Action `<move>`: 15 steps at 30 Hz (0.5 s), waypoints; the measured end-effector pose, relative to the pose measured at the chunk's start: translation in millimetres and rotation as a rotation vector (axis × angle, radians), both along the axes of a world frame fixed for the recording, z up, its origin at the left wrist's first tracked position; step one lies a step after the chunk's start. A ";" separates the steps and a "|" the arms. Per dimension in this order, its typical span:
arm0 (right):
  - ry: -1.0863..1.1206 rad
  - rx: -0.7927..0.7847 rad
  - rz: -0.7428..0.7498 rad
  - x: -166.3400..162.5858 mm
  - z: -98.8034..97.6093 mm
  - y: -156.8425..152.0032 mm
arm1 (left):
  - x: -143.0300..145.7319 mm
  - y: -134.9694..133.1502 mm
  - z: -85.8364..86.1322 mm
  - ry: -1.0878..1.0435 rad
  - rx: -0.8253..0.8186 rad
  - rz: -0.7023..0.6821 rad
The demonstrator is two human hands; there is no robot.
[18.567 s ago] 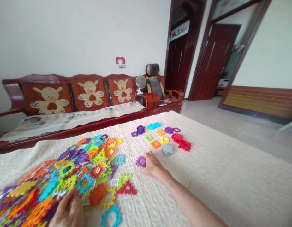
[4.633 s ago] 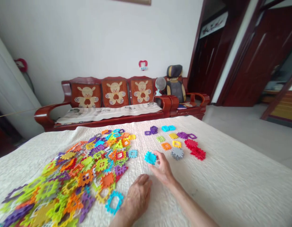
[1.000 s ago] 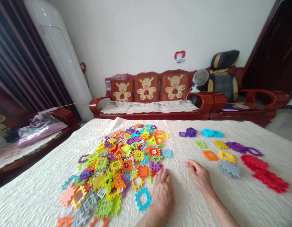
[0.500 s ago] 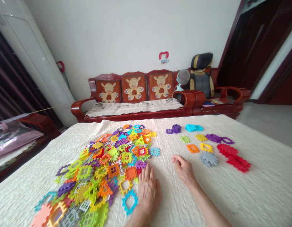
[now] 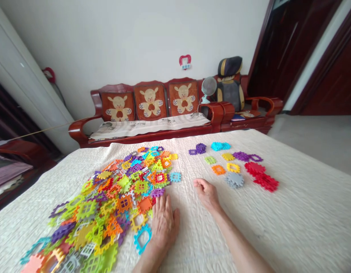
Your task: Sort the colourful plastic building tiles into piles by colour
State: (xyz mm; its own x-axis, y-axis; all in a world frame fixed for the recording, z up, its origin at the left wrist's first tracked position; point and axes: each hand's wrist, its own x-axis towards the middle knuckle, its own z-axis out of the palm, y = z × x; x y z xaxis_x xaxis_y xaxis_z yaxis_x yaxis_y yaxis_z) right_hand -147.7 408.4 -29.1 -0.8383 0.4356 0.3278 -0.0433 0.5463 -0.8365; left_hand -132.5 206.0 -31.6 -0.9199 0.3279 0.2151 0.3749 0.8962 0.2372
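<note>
My left hand lies flat, palm down, at the right edge of a big heap of colourful plastic interlocking pieces. Its fingertips touch or almost touch a purple piece. Beside that wrist lies a blue frame-shaped piece. My right hand rests on the cloth with its fingers curled in, and no piece shows in it. Beyond it sit sorted pieces: a grey stack, an orange frame, a yellow frame and red stacks.
A cream quilted cloth covers the table. Farther back on it are a green piece and dark purple, light blue and purple groups. Behind the table stands a wooden sofa with a small fan.
The camera has turned slightly right, so everything sits farther left in the picture. Against the table, both hands and the pieces look unmoved.
</note>
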 end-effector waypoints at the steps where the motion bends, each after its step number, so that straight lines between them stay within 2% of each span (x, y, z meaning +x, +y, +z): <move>1: -0.002 0.000 0.002 0.0 -0.2 0.1 | 0.3 -0.1 3.0 -0.026 -0.019 -0.010; 7: -0.002 0.014 -0.002 -2.3 -4.2 3.5 | -0.3 -1.6 17.9 -0.156 -0.057 -0.042; 15: -0.027 0.069 -0.026 -4.0 -5.9 7.4 | -0.2 -2.1 11.4 -0.203 -0.004 -0.029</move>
